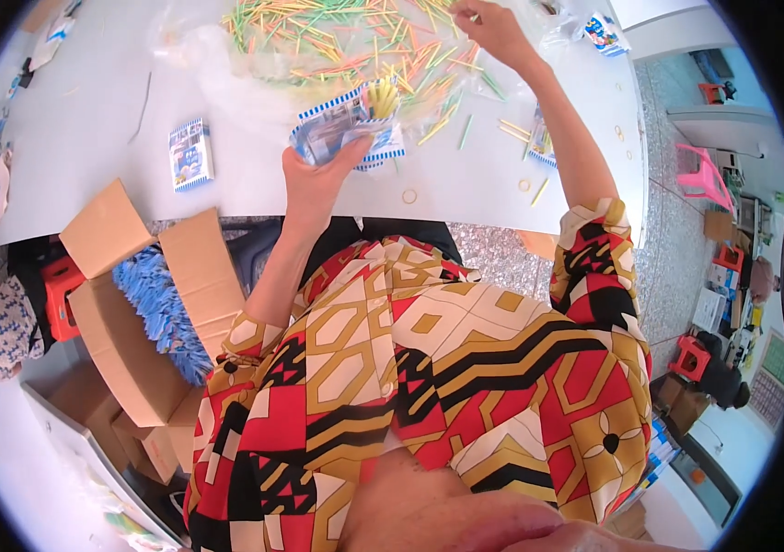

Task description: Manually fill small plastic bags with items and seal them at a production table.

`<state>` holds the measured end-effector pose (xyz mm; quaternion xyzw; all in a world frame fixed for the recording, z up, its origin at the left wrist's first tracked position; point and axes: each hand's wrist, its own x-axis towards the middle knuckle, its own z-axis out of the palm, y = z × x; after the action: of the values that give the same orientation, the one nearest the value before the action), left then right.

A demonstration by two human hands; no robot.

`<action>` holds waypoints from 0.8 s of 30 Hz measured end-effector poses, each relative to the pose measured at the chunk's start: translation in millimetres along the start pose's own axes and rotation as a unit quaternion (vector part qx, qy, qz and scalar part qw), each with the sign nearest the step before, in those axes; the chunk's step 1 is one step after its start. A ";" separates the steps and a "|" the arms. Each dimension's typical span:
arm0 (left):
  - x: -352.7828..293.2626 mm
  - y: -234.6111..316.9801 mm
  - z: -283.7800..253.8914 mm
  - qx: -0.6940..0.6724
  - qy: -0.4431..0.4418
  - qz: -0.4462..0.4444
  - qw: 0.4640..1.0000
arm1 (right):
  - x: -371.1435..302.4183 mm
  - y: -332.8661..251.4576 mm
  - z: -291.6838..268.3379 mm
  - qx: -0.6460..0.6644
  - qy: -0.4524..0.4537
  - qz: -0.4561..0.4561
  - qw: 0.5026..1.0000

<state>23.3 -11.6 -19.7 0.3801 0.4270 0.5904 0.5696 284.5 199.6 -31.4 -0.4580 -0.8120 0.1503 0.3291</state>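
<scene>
My left hand point(318, 184) grips an open blue-and-white packet point(323, 124) above the table, with the thumb across its front. Yellow sticks point(381, 97) show at the packet's upper right end. Further right and farther away, my right hand point(498, 35) is closed in a pinch over the edge of a loose heap of thin green, yellow and orange sticks point(318, 32). What lies between those fingertips is too small to make out. A second blue-and-white packet point(542, 143) rests on the table, partly hidden by my right forearm.
Another packet point(191, 155) lies on the white table point(254, 193) at left, and a colourful one point(605, 35) at the far right. Rubber bands point(409, 196) are scattered about. An open cardboard box point(125, 340) full of blue packets stands left of me; a person point(5, 322) sits beyond.
</scene>
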 end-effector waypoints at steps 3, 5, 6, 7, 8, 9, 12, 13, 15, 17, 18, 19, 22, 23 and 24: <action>-3.4 3.3 -1.5 -0.005 0.005 -0.002 1.000 | -2.7 21.6 11.2 -0.047 -0.065 0.054 0.995; -4.8 4.4 -2.2 -0.002 0.004 -0.005 1.000 | -2.0 25.6 16.4 -0.124 -0.127 0.036 0.983; -5.2 4.5 -2.8 -0.003 0.009 -0.006 1.000 | -2.3 23.9 18.7 -0.122 -0.127 0.036 0.984; -5.3 4.5 -3.4 -0.004 0.014 -0.007 1.000 | -3.6 22.2 22.0 -0.135 -0.143 -0.010 0.980; -5.4 4.6 -4.1 -0.003 0.015 -0.008 1.000 | -4.3 15.0 24.6 -0.148 -0.159 -0.056 0.975; -5.2 4.8 -4.7 -0.003 0.015 -0.006 1.000 | -4.9 8.3 26.3 -0.146 -0.159 -0.055 0.975; -4.6 4.2 -6.4 -0.007 0.015 -0.005 1.000 | -6.8 -17.0 28.2 -0.178 -0.224 -0.077 0.955; -4.4 3.8 -7.1 -0.010 0.014 -0.003 1.000 | -7.9 -27.1 28.8 -0.193 -0.249 -0.077 0.946; -4.4 3.7 -6.3 -0.008 0.012 -0.009 1.000 | -10.7 -30.2 29.6 -0.208 -0.274 -0.076 0.936; -4.3 2.9 -5.0 -0.006 0.008 -0.013 1.000 | -14.4 -22.4 33.4 -0.180 -0.220 -0.149 0.947; -4.1 2.4 -3.8 -0.008 0.004 -0.011 1.000 | -16.4 -17.4 35.9 -0.180 -0.219 -0.148 0.947; -4.3 1.9 -2.5 -0.010 -0.001 -0.009 1.000 | -18.3 -12.9 38.5 -0.205 -0.206 -0.153 0.945; -4.9 2.3 -1.9 -0.019 0.002 -0.006 1.000 | -19.1 -19.6 42.5 -0.241 -0.194 -0.153 0.939; -5.2 2.4 -2.4 -0.018 0.002 -0.006 1.000 | -20.1 -22.9 41.8 -0.256 -0.193 -0.144 0.936; -5.1 2.2 -3.0 -0.012 0.001 -0.009 1.000 | -20.9 -18.5 43.6 -0.255 -0.193 -0.143 0.937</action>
<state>20.0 -16.9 -18.5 0.3684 0.4239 0.5907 0.5794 250.8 174.6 -61.8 -0.3672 -0.9281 -0.0247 0.0565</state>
